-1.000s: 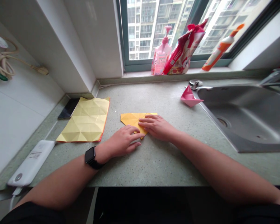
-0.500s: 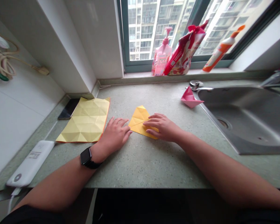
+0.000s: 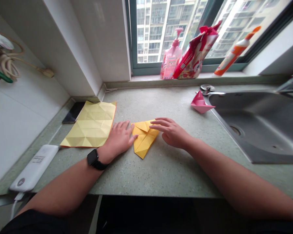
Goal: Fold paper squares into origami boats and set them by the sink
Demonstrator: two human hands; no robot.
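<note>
Working under a tall window (image 3: 134,39) facing high-rise apartment blocks (image 3: 156,32), we stand at a speckled grey-green stone counter (image 3: 166,178), a white tiled wall (image 3: 19,136) to our left and a stainless steel sink (image 3: 256,126) with a chrome faucet (image 3: 291,85) to our right. On the sill are a pink pump bottle (image 3: 172,57), a red-and-white printed pouch (image 3: 195,53) and an orange-and-white squeeze bottle (image 3: 234,55); their labels are too small to read, as is the short print on a white power bank (image 3: 34,168) by the wall. A creased yellow paper sheet (image 3: 89,125) lies flat, partly over a black phone (image 3: 73,112), and a pink paper boat (image 3: 200,104) sits at the sink's edge. The folded orange-yellow paper (image 3: 144,139) lies mid-counter between our hands. Our left hand (image 3: 119,138), a black smartwatch (image 3: 92,158) at the wrist, rests flat, its fingers (image 3: 123,128) slightly spread, one tip at the paper's left edge. Our right hand (image 3: 173,131) hovers at its upper right corner, fingers (image 3: 161,122) loosely spread and curved, pinching nothing.
</note>
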